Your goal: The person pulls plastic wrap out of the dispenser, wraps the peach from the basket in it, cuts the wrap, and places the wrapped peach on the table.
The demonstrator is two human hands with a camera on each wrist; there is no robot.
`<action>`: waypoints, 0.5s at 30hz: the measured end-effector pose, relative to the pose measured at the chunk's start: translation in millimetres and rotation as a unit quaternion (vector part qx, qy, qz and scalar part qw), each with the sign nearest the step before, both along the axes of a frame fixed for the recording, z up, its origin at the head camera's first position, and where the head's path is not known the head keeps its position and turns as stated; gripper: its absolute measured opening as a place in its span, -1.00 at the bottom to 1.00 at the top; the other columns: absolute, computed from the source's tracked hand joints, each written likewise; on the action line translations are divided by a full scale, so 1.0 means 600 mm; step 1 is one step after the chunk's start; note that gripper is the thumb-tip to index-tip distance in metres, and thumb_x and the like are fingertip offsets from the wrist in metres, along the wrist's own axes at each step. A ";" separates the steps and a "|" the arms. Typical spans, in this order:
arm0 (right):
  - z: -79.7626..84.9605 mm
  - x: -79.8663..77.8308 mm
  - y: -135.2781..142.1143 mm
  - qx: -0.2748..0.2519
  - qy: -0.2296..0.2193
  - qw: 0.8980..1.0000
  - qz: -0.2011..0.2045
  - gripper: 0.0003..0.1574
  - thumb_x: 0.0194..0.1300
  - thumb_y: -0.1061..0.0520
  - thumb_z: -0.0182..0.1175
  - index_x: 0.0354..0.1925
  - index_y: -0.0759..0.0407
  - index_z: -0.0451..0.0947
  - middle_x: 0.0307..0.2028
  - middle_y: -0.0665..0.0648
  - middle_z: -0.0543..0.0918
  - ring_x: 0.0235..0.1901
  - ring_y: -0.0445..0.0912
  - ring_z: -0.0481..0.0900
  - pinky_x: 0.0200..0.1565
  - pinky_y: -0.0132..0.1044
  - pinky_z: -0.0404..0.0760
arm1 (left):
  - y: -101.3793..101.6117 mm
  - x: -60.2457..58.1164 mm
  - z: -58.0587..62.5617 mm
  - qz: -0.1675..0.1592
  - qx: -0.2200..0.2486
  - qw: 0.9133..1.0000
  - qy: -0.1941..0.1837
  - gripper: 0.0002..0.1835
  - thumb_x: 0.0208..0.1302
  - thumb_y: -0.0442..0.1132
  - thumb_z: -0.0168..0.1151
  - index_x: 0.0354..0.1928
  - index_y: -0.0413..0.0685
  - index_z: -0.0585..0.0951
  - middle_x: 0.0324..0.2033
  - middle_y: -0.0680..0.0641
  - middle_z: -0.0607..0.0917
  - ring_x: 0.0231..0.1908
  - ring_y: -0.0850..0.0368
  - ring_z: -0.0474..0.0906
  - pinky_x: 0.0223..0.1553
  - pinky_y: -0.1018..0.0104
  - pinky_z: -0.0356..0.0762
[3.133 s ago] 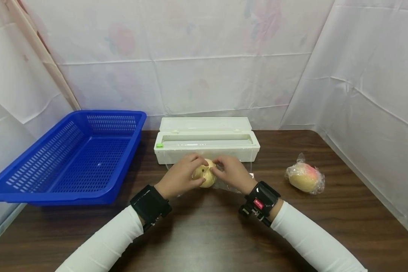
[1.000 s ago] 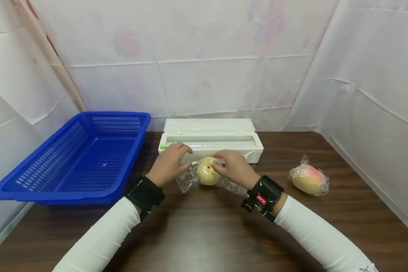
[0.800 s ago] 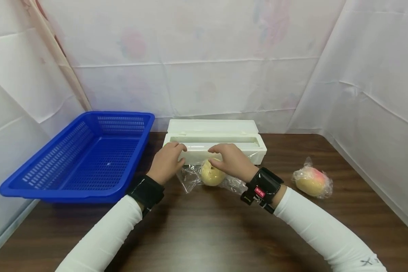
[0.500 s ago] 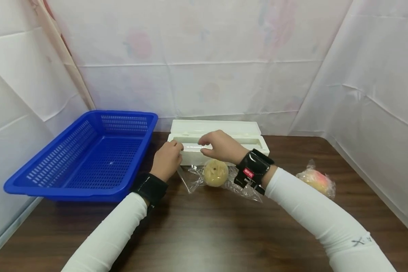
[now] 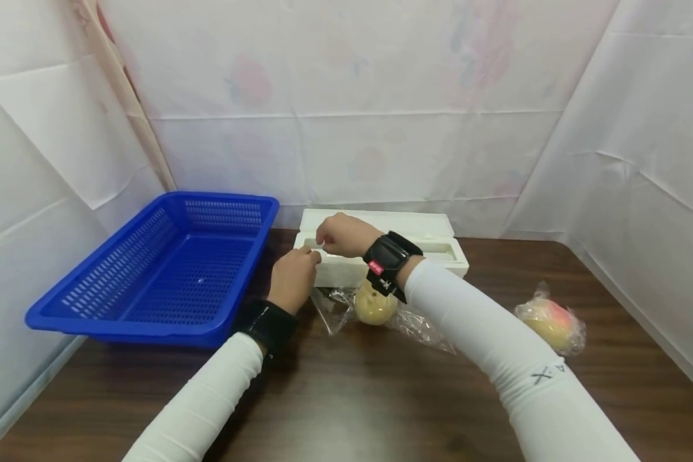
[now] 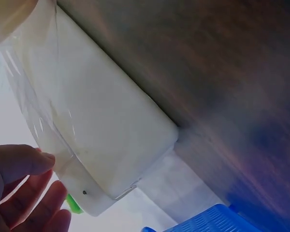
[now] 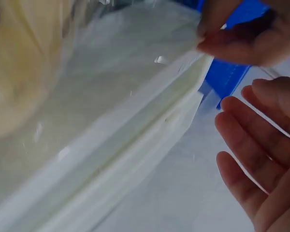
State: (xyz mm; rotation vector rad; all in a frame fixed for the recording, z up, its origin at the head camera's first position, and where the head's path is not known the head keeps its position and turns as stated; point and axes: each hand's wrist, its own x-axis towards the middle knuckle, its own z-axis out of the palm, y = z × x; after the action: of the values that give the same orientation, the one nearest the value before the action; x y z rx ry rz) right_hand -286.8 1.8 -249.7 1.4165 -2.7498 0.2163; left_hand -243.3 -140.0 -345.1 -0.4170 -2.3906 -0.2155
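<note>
A white cling film box (image 5: 346, 273) stands at the back with its lid (image 5: 416, 223) raised. My left hand (image 5: 293, 276) is at its front left corner; in the right wrist view, thumb and fingertips pinch the edge of the clear cling film (image 7: 159, 60). Over the box's left end hovers my right hand (image 5: 346, 236), its fingers (image 7: 241, 162) loosely bent around nothing in the right wrist view. A round yellow fruit (image 5: 375, 309) with a dark spot sits before the box on the film, partly behind my right wrist. The green slider (image 6: 73, 204) shows beyond my left fingers.
A blue plastic basket (image 5: 144, 330) stands left of the box. At the right lies a yellow and pink fruit (image 5: 551, 324) wrapped in film. White cloth (image 5: 381, 115) hangs behind and at both sides of the brown wooden table (image 5: 346, 398).
Both hands have left the round fruit. The left hand went to the box's left corner and took the film edge. The right hand moved left and up over the box. The view shifted slightly.
</note>
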 end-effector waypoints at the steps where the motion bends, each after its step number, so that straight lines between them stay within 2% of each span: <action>1: -0.001 -0.005 -0.005 0.013 0.006 1.000 0.001 -0.72 0.19 0.32 0.13 -0.13 0.29 0.65 -0.23 0.17 0.69 -0.25 -0.04 0.62 -0.15 -0.27 0.54 | 0.001 0.001 0.000 0.002 -0.003 1.000 0.006 -0.83 -0.03 -0.49 0.27 -0.39 -0.11 0.71 -0.43 -0.08 0.68 -0.45 -0.07 0.60 -0.47 0.10 0.54; 5: -0.007 -0.021 -0.029 0.042 0.019 0.999 0.025 -0.74 0.19 0.30 0.17 -0.12 0.25 0.65 -0.19 0.15 0.69 -0.19 -0.03 0.60 -0.12 -0.28 0.53 | -0.003 0.008 -0.002 0.011 -0.002 1.000 0.017 -0.80 0.00 -0.50 0.24 -0.41 -0.08 0.73 -0.45 -0.07 0.69 -0.50 -0.08 0.59 -0.49 0.10 0.53; 11: -0.015 -0.044 -0.081 0.025 -0.019 0.998 0.062 -0.79 0.20 0.30 0.18 -0.20 0.23 0.68 -0.22 0.12 0.70 -0.18 -0.05 0.61 -0.12 -0.33 0.53 | -0.015 0.016 -0.001 0.017 0.008 1.000 0.011 -0.77 0.06 -0.49 0.18 -0.45 -0.03 0.75 -0.49 -0.08 0.68 -0.56 -0.07 0.58 -0.58 0.09 0.50; 15: -0.027 -0.062 -0.113 0.016 -0.041 0.996 0.080 -0.76 0.14 0.38 0.16 -0.30 0.21 0.72 -0.27 0.09 0.72 -0.24 -0.08 0.63 -0.19 -0.38 0.54 | -0.021 0.017 -0.001 0.017 0.017 1.000 0.007 -0.80 0.06 -0.46 0.23 -0.45 -0.03 0.75 -0.51 -0.10 0.69 -0.56 -0.10 0.59 -0.58 0.06 0.49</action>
State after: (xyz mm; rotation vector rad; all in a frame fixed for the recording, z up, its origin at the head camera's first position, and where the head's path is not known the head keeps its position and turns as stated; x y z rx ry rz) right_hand -324.0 -65.8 -266.0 1.6757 -2.7151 0.2421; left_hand -233.3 -152.3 -345.5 -0.3616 -2.3755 -0.2365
